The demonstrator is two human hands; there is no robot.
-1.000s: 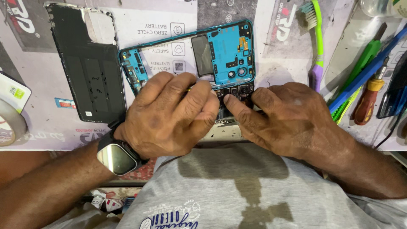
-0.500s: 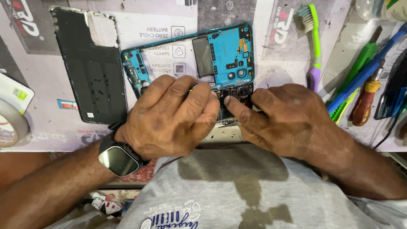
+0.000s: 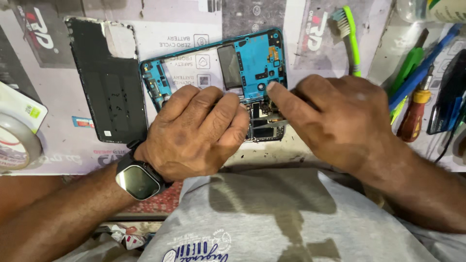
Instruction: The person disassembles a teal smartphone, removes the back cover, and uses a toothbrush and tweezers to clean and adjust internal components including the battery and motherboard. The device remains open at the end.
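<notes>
Nearest me, below the bench edge, my grey shirt [image 3: 272,213] fills the bottom of the view, and the smartwatch [image 3: 138,180] sits on my left wrist. Just beyond it my left hand [image 3: 194,133] lies palm down, fingers together and curled, pressing the near end of the opened phone [image 3: 242,73] flat to the mat. It pins rather than pinches; I can't tell whether anything is under the palm.

My right hand [image 3: 335,121] comes in from the other side. A thin metal tool [image 3: 267,123] — tweezers by the look — shows between the two hands, its tip at the dark board area near the phone's lower end. How my fingers close on its far end is hidden behind the knuckles. Right forefinger rests out along the blue frame.

To do this well, I judge: keep the left hand's weight steady so the frame doesn't skate, work the tip shallow and level, and lift small parts straight up without prying against the board.

Farther out: the black back cover [image 3: 109,82] lies apart to the left, inner face up, a tape roll [image 3: 14,145] at the left edge. A green brush [image 3: 350,36] lies beyond my right hand, screwdrivers [image 3: 415,102] farther right — within reach, clear of the work.
</notes>
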